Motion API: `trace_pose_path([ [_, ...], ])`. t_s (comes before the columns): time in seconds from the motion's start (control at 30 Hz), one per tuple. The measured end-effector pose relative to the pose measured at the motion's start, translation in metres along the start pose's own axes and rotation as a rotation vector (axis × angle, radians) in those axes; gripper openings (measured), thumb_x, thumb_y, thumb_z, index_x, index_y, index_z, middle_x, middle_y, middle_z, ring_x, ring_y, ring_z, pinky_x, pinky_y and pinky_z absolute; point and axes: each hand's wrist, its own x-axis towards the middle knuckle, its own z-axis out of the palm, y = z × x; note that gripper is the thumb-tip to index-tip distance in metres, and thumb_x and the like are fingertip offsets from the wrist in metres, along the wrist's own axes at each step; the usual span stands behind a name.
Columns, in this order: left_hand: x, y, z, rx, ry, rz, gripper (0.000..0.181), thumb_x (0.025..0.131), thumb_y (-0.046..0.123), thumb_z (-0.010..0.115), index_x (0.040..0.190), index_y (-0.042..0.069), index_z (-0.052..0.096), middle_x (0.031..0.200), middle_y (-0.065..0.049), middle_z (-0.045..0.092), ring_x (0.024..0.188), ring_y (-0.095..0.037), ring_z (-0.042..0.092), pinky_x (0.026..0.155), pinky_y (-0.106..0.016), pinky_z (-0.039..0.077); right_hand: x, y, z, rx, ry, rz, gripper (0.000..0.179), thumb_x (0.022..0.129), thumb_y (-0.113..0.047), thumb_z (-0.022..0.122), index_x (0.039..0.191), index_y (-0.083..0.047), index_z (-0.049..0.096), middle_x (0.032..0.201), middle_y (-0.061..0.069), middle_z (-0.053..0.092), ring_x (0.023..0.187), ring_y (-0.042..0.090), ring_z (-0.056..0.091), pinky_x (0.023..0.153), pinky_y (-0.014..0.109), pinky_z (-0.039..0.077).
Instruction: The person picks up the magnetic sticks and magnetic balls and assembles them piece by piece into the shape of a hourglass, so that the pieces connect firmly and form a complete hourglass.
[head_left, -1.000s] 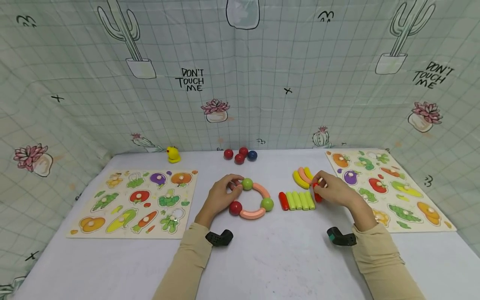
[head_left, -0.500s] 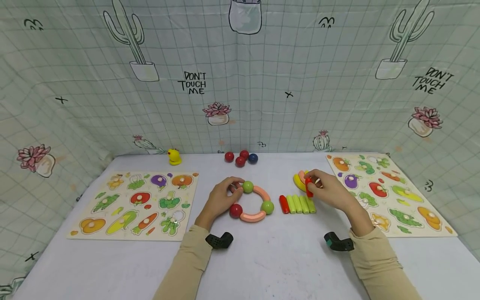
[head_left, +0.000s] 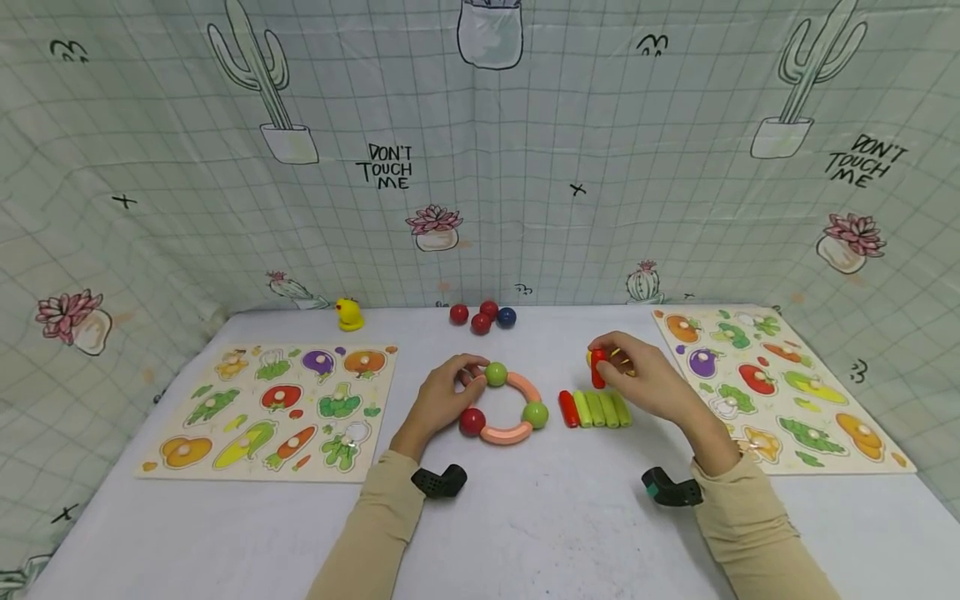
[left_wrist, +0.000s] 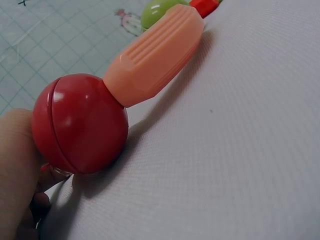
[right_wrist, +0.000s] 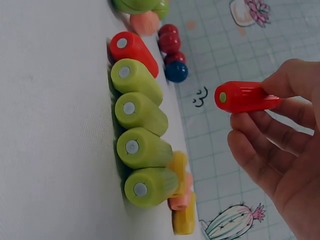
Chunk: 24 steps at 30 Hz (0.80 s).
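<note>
A ring of balls and curved sticks lies on the table, with a red ball [left_wrist: 80,124], green balls [head_left: 535,414] and salmon curved sticks [head_left: 506,433]. My left hand [head_left: 444,395] curls around the ring's left side and hides that part; its fingers reach the upper green ball [head_left: 496,374]. Between thumb and fingers, my right hand [head_left: 643,375] pinches a short red magnetic stick [right_wrist: 245,96], raised off the table. Below it lies a row of several light green sticks [right_wrist: 145,147] with another red stick [head_left: 568,409] at its left end.
Yellow and salmon curved sticks [right_wrist: 181,192] lie behind the row, mostly covered by my right hand in the head view. Red balls [head_left: 481,323], a blue ball [head_left: 506,317] and a yellow duck [head_left: 348,314] stand at the back. Vegetable puzzle boards [head_left: 247,467] lie on both sides.
My right hand has lifted the red stick from the right end of the green row and carried it left, over the curved sticks. My left hand has stayed at the ring.
</note>
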Motion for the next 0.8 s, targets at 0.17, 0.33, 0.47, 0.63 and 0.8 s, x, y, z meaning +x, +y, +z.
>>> trace_pose_path([
  [0.17, 0.000, 0.000, 0.000, 0.001, 0.002, 0.006, 0.028, 0.091, 0.021, 0.061, 0.119, 0.019, 0.060, 0.100, 0.000, 0.061, 0.088, -0.013, 0.053, 0.077, -0.029, 0.041, 0.001, -0.004, 0.004, 0.018, -0.009, -0.017, 0.025, 0.094, -0.014, 0.055, 0.118, -0.008, 0.056, 0.103, 0.005, 0.064, 0.095, 0.020, 0.062, 0.084, 0.034, 0.051],
  [0.33, -0.001, -0.001, 0.000, 0.004, 0.002, 0.001, 0.028, 0.091, 0.021, 0.061, 0.120, 0.019, 0.060, 0.100, 0.000, 0.061, 0.088, -0.013, 0.053, 0.077, -0.029, 0.041, 0.002, -0.008, 0.008, 0.025, 0.012, -0.035, 0.024, 0.094, -0.015, 0.056, 0.116, -0.008, 0.056, 0.101, 0.004, 0.065, 0.094, 0.020, 0.064, 0.083, 0.033, 0.052],
  [0.47, -0.001, 0.000, -0.001, 0.007, 0.002, 0.000, 0.029, 0.091, 0.021, 0.061, 0.120, 0.019, 0.060, 0.100, 0.000, 0.061, 0.088, -0.013, 0.053, 0.077, -0.029, 0.041, 0.003, -0.011, 0.011, 0.048, 0.006, -0.046, 0.024, 0.094, -0.016, 0.057, 0.116, -0.008, 0.056, 0.099, 0.003, 0.065, 0.093, 0.019, 0.064, 0.084, 0.032, 0.052],
  [0.63, -0.001, 0.002, -0.002, 0.011, -0.002, -0.002, 0.029, 0.092, 0.021, 0.061, 0.120, 0.018, 0.060, 0.101, 0.000, 0.061, 0.089, -0.014, 0.053, 0.077, -0.029, 0.041, 0.003, -0.017, 0.015, 0.048, -0.007, -0.044, 0.025, 0.093, -0.019, 0.059, 0.116, -0.008, 0.056, 0.099, 0.001, 0.066, 0.091, 0.016, 0.063, 0.083, 0.030, 0.052],
  [0.8, 0.000, 0.001, -0.001, 0.014, -0.001, 0.001, 0.029, 0.091, 0.021, 0.061, 0.120, 0.018, 0.060, 0.101, 0.000, 0.061, 0.088, -0.014, 0.053, 0.076, -0.029, 0.041, 0.003, -0.021, 0.018, 0.047, -0.001, -0.037, 0.024, 0.093, -0.021, 0.060, 0.115, -0.011, 0.057, 0.098, 0.000, 0.066, 0.089, 0.014, 0.062, 0.082, 0.031, 0.052],
])
